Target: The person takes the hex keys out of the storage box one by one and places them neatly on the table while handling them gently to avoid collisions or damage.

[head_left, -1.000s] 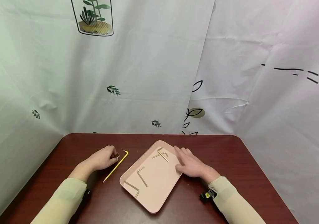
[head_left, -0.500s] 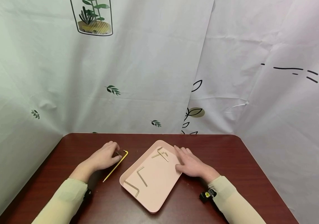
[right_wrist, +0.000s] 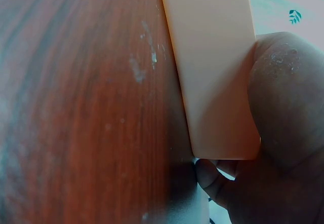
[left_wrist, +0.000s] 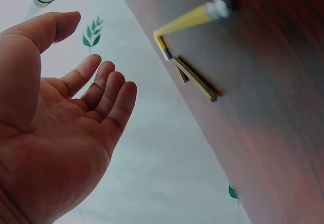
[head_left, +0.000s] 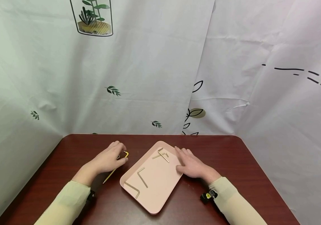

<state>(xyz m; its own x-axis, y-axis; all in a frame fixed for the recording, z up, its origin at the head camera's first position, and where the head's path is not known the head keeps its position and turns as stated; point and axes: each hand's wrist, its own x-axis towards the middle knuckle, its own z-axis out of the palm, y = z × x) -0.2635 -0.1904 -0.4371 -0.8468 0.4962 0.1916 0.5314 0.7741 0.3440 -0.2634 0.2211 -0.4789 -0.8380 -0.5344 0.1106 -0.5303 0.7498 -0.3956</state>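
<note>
My left hand [head_left: 105,160] hovers palm down over the left of the table, fingers relaxed and apart, with nothing in it. Under it lies a yellow L-shaped hex key [head_left: 110,176] with silvery ends, partly covered by the hand. The left wrist view shows a brass-coloured hex key [left_wrist: 196,79] on the table beside the yellow one. At the pink tray's [head_left: 160,190] right corner, my right hand [head_left: 192,165] holds the rim, thumb over the edge and fingers along the outside. Inside the tray lie several brass-coloured hex keys [head_left: 142,178], two of them crossed near its far end.
The dark red wooden table [head_left: 219,147] has rounded far corners. White printed sheets [head_left: 149,78] hang behind it and on both sides. A black wrist camera [head_left: 207,196] sits on my right wrist.
My left hand has opened and moved slightly right and away, letting go of the brass-coloured hex key beside the yellow one. My right hand and the tray have stayed put.
</note>
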